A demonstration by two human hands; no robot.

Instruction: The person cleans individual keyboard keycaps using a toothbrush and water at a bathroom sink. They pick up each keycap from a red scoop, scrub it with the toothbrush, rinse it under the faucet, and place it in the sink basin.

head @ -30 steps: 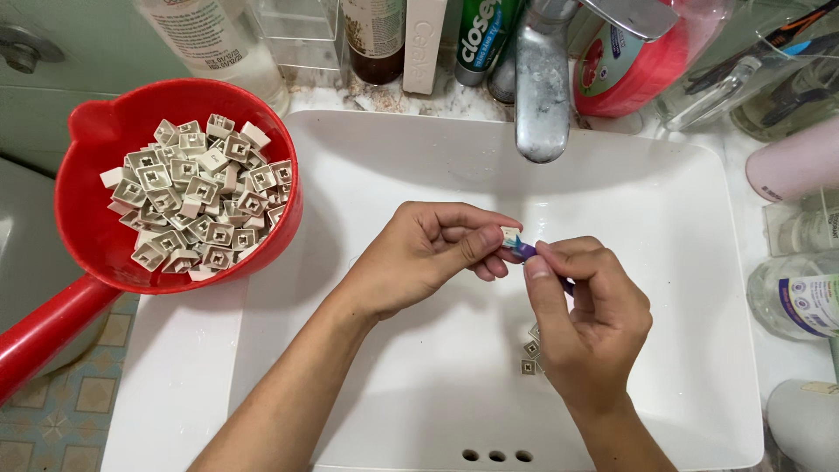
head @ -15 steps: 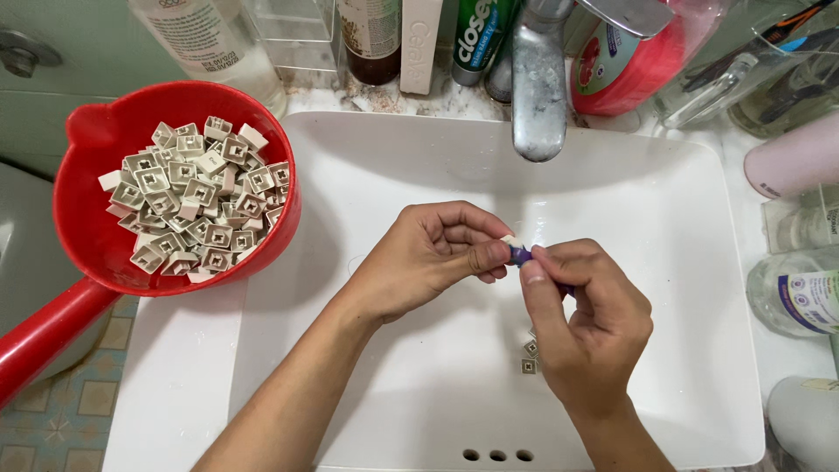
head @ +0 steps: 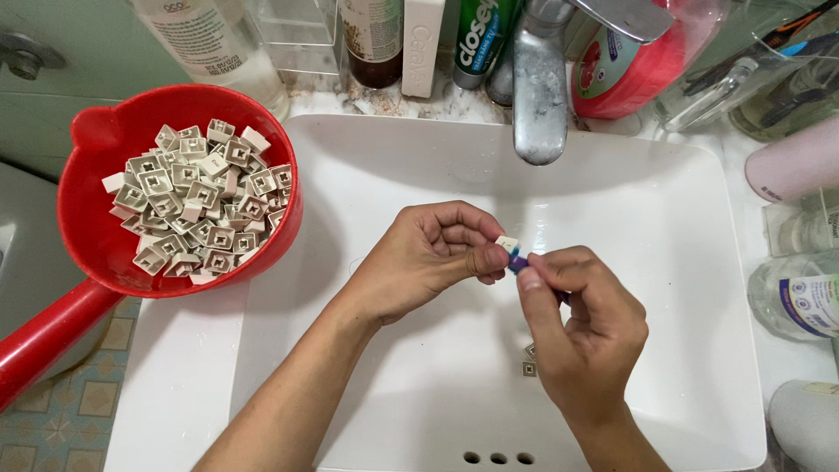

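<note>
Over the white sink basin (head: 367, 175), my left hand (head: 428, 258) pinches a small cream keycap (head: 506, 244) between thumb and fingers. My right hand (head: 581, 328) meets it fingertip to fingertip and grips a small purple-blue object (head: 518, 261), mostly hidden by the fingers, pressed against the keycap. A red strainer ladle (head: 87, 236) rests on the sink's left rim and is heaped with several cream keycaps (head: 197, 201). Two more loose keycaps (head: 530, 360) lie on the basin floor below my right hand.
A chrome faucet (head: 542, 96) overhangs the basin at the back. Bottles and tubes line the back ledge, with a red-pink soap bottle (head: 642, 57) beside the faucet. More bottles (head: 795, 293) crowd the right edge. Overflow holes (head: 498, 457) sit at the basin's near wall.
Both hands stay together over the basin, shifting slightly. The right fingers have closed more around the purple-blue object, so less of it shows.
</note>
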